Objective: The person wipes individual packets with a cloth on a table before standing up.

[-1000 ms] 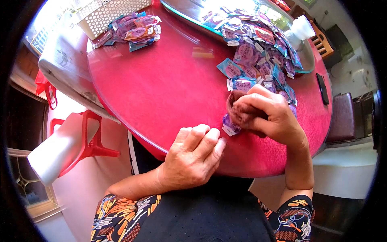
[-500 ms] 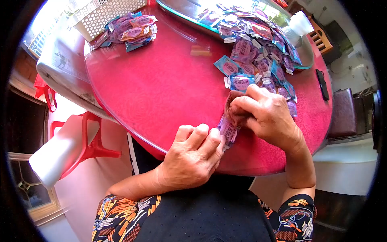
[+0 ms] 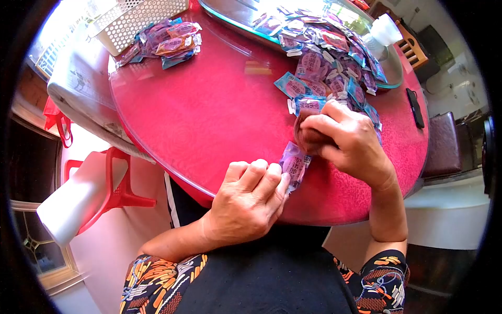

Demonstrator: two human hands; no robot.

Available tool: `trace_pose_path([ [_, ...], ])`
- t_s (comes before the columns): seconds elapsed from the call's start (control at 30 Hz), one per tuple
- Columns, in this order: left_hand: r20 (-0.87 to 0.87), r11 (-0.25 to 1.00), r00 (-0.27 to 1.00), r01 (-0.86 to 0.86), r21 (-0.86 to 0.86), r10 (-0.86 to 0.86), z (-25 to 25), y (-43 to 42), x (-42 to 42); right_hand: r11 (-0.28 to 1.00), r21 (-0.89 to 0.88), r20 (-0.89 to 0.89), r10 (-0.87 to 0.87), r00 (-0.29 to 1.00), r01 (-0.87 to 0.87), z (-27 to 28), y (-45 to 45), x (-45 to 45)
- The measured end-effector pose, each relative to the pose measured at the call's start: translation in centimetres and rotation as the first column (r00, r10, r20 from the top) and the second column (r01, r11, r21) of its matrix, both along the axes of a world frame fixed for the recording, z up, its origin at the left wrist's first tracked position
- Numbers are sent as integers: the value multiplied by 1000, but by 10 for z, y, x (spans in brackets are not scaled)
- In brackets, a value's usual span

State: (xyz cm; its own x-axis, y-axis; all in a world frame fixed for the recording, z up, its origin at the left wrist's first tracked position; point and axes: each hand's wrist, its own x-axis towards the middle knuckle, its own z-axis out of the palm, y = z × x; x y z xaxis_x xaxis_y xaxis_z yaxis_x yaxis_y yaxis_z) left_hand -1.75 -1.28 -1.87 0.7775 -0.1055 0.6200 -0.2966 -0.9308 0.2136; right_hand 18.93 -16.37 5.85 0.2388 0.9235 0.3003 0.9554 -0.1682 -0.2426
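Note:
My left hand [image 3: 248, 199] is closed on the lower end of a purple printed pouch [image 3: 296, 163] near the front edge of the table. A crumpled brown cloth [image 3: 309, 137] is bunched in the closed fingers of my right hand [image 3: 349, 144], just above the pouch's upper end. Whether the cloth still touches the pouch I cannot tell. Right behind that hand lies a big heap of purple and blue pouches [image 3: 314, 65] with white spouts, partly covered by the hand.
A smaller stack of pouches [image 3: 179, 44] lies beside a white perforated basket [image 3: 136, 26] at the far left. The heap spreads over a glass turntable [image 3: 238, 23] on the red table [image 3: 198, 110]. A black object [image 3: 415, 107] rests near the right edge. A red stool [image 3: 117, 183] stands left.
My right hand has lifted slightly up with the cloth, and more of the purple pouch's printed face shows. The left hand has hardly moved.

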Motion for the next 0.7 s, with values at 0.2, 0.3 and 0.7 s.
trace_pose_path([
  [0.2,-34,1000,999,0,-3,0,4,0,0,957,-201,-172,174,970,-207,7,-7,-7],
  [0.3,-19,1000,1000,-5,-5,5,2,0,1,988,-154,-49,3,999,-11,2,-8,-3],
  [0.7,-14,1000,1000,-6,9,6,2,0,1,999,-38,147,-13,989,19,-13,6,-15],
])
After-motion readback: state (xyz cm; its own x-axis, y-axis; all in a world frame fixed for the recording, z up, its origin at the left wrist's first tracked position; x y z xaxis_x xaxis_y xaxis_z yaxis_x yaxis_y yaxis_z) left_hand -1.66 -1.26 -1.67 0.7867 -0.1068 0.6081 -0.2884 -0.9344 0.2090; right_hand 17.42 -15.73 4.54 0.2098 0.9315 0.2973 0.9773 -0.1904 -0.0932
